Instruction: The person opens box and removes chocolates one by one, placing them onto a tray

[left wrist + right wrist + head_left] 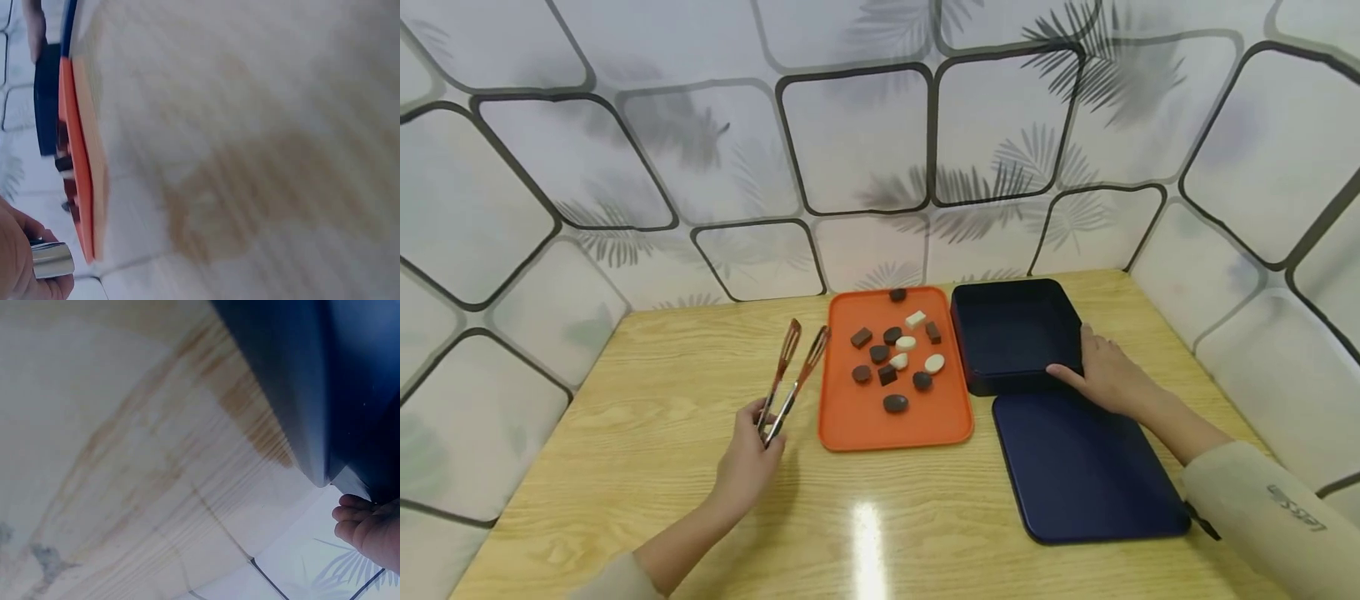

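Note:
My left hand (pixel 748 467) grips a pair of metal tongs (pixel 788 392) by the lower part, their two slotted tips spread apart with nothing between them. The tips point up beside the left edge of an orange tray (pixel 850 425). On that tray lie several dark, brown and white chocolates (pixel 896 403). At the near right corner of a dark blue box (pixel 1015 333) rests my right hand (pixel 1108 375), its thumb along the near rim and its fingers by the right side. In the left wrist view, a shiny end of the tongs (pixel 52 259) shows between my fingers.
A flat dark blue lid (pixel 1090 467) lies in front of the box, a dark tab (pixel 1202 521) at its right side. Everything stands on a wooden table (pixel 647 400), enclosed by patterned curtain walls (pixel 865 142) at the back and sides.

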Demonstrator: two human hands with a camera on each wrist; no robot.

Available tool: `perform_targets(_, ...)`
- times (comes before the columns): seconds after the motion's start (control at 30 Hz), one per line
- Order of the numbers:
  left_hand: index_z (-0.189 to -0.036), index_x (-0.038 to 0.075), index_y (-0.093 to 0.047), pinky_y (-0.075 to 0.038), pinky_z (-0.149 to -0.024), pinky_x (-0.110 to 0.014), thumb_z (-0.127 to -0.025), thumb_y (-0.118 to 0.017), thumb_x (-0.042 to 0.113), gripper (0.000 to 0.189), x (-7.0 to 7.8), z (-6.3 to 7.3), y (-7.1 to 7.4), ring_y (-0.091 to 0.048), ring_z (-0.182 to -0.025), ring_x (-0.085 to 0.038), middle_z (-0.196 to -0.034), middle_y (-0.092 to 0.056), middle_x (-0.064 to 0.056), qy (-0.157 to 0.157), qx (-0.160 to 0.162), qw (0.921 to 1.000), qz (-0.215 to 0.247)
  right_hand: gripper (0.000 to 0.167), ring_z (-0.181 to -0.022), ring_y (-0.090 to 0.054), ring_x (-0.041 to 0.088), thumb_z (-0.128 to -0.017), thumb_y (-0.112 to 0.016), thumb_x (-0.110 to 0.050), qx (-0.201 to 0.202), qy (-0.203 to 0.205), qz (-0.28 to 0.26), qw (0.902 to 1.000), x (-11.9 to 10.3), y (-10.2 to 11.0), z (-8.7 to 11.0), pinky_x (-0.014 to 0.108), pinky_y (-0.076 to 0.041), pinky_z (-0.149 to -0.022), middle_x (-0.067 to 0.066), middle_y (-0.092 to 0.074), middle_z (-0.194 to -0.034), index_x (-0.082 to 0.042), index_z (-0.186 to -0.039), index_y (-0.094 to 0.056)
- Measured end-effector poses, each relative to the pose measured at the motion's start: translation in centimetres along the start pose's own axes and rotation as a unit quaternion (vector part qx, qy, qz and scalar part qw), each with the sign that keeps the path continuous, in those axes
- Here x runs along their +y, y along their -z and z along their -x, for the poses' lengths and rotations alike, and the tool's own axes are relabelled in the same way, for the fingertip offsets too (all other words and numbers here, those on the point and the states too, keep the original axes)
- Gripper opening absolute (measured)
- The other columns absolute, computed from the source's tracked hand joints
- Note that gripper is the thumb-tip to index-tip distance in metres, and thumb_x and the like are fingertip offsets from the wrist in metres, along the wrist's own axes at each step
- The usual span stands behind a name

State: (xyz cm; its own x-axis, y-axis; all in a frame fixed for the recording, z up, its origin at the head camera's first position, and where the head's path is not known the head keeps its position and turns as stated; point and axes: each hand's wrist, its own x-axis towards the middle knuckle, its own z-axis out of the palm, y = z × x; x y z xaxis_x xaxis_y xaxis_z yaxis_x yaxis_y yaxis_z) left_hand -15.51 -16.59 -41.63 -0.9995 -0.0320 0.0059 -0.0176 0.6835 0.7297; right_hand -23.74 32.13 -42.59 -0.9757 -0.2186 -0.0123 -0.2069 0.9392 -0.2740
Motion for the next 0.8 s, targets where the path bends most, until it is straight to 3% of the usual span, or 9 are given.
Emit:
perform_targets(0.1,-0.136,-0.008,-0.026,-0.033,-0.048,-0.023,-0.093,-0.053,0.007,0.053,-0.5,-1.4,0.6,-0.043,-0.064,-0.012,-0.122,-0.05,-0.02,0.009,0.014,0.9996,-0.021,0.1,-0.122,-0.03,0.061,-0.094,-0.045,-0.056,0.002,-0.002,0.001,1.0,0.2,-0.1,0.0,0.064,-0.026,-0.101,0.051,-0.026,-0.133,0.025,-0.138,-0.007)
perform_targets(0.27,-0.135,-0.012,-0.024,-0.033,-0.046,-0.023,-0.094,-0.051,0.008,0.052,-1.1,-3.1,1.4,-0.046,-0.06,-0.014,-0.122,-0.048,-0.024,0.011,0.013,0.9985,-0.052,0.099,-0.126,-0.024,0.06,-0.094,-0.047,-0.056,0.015,0.007,0.008,0.9998,0.5,-0.2,0.0,0.064,-0.021,-0.103,0.049,-0.022,-0.136,0.025,-0.137,-0.011)
perform_targets(0.47,-0.134,-0.014,-0.024,-0.036,-0.048,-0.026,-0.095,-0.05,0.008,0.053,-1.5,-3.7,1.5,-0.05,-0.06,-0.016,-0.122,-0.048,-0.028,0.033,-0.01,0.9975,-0.061,0.099,-0.132,-0.013,0.059,-0.092,-0.048,-0.057,0.031,0.016,0.018,0.9992,0.5,-0.3,-0.1,0.066,-0.014,-0.105,0.047,-0.015,-0.14,0.024,-0.137,-0.014)
perform_targets(0.8,-0.136,-0.018,-0.018,-0.042,-0.059,-0.033,-0.095,-0.047,0.006,0.055,-1.7,-4.6,1.3,-0.056,-0.085,-0.033,-0.119,-0.044,-0.031,0.083,-0.016,0.9962,-0.019,0.101,-0.134,-0.007,0.058,-0.093,-0.045,-0.059,0.019,0.013,0.024,0.9995,0.2,0.1,0.0,0.065,-0.01,-0.106,0.047,-0.007,-0.142,0.024,-0.139,-0.011)
